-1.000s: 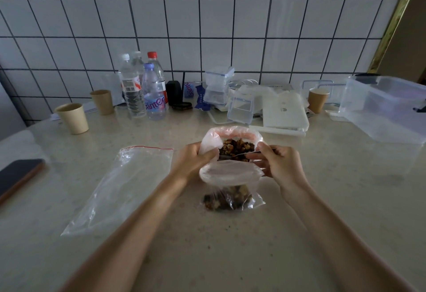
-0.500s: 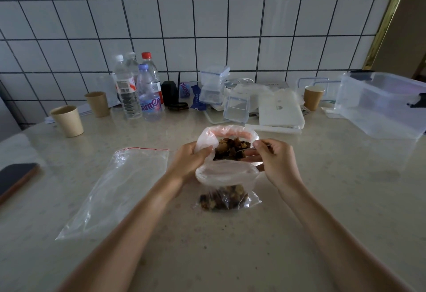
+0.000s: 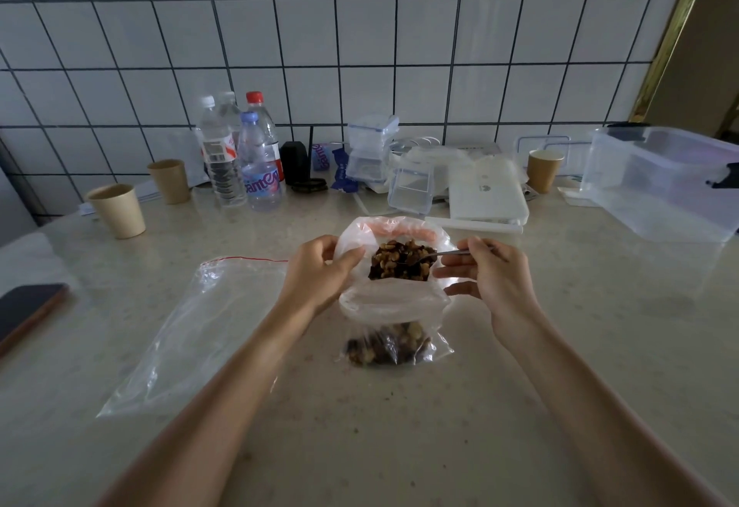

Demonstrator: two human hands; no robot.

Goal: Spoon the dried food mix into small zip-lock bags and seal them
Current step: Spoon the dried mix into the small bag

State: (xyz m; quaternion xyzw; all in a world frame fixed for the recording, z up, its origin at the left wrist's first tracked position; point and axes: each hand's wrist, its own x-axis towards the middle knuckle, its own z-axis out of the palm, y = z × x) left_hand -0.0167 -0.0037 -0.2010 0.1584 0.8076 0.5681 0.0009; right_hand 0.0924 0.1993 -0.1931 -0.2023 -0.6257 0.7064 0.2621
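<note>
1. Nearest the viewer, a small zip-lock bag (image 3: pixel 394 330) stands on the counter (image 3: pixel 400 426), its bottom filled with dried food mix (image 3: pixel 390 344) (nuts and dark pieces) and its mouth open upward.
2. To the left of that small bag lies a large zip-lock bag (image 3: pixel 192 330), flat, its red-lined seal at the far end.
3. The left hand (image 3: pixel 320 274) grips the left edge of the plastic just above the small bag, thumb curled over the rim; whether it holds one bag or both I cannot tell.
4. The right hand (image 3: pixel 488 278) pinches a metal spoon (image 3: pixel 440 254) between thumb and forefinger, the other fingers loosely spread.
5. Just behind the small bag sits the source bag (image 3: pixel 394 234), open, and the spoon's bowl lies in its mix.
6. Farther back from the small bag: water bottles (image 3: pixel 244 158), paper cups (image 3: pixel 120 210), stacked clear boxes (image 3: pixel 370 152) and, to the right, a large clear tub (image 3: pixel 660 182).
7. Far left of it, a phone (image 3: pixel 28 310).
</note>
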